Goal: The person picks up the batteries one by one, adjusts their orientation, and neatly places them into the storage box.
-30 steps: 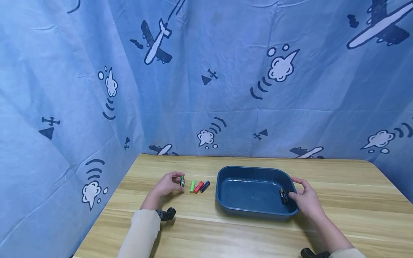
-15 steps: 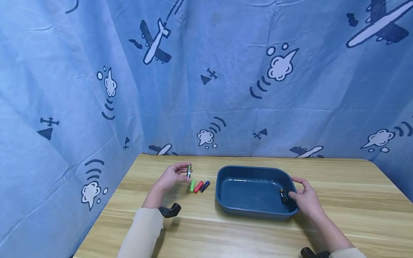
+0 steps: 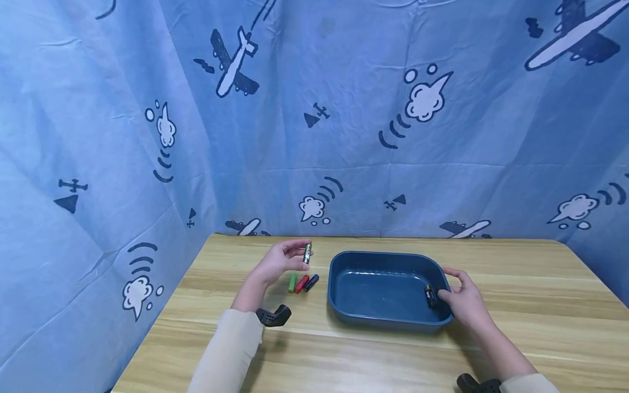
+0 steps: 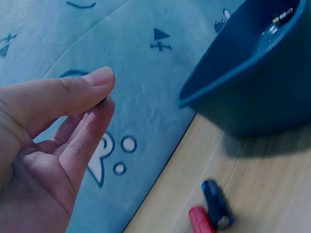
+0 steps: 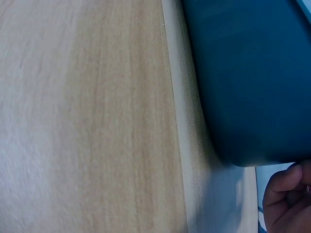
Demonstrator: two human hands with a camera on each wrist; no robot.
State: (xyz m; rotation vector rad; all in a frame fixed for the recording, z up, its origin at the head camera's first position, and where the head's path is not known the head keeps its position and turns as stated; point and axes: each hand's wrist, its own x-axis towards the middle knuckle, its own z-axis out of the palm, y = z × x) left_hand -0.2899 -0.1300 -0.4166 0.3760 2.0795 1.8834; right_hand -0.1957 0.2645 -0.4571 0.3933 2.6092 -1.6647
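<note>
My left hand (image 3: 281, 263) pinches a battery (image 3: 307, 253) with green and dark markings between thumb and fingers, raised over the table. In the left wrist view the fingers hide nearly all of that battery. Below and just right of the hand lie a light green battery (image 3: 292, 283), a red battery (image 3: 302, 284) and a dark blue battery (image 3: 311, 283), side by side. My right hand (image 3: 464, 301) holds the right end of a dark blue bin (image 3: 388, 322), thumb over the rim and fingers outside. Inside the bin, near that thumb, rests a black battery (image 3: 429, 296).
The wooden table (image 3: 373, 363) reaches back to a blue curtain (image 3: 363, 136) printed with planes and clouds, which also hangs along the left side. A black wrist mount (image 3: 274, 316) is on the left wrist, another (image 3: 476, 384) on the right.
The left hand has lifted the green-and-dark battery from beside the row and carried it up and right, towards the bin. The right hand has kept its hold on the bin.
</note>
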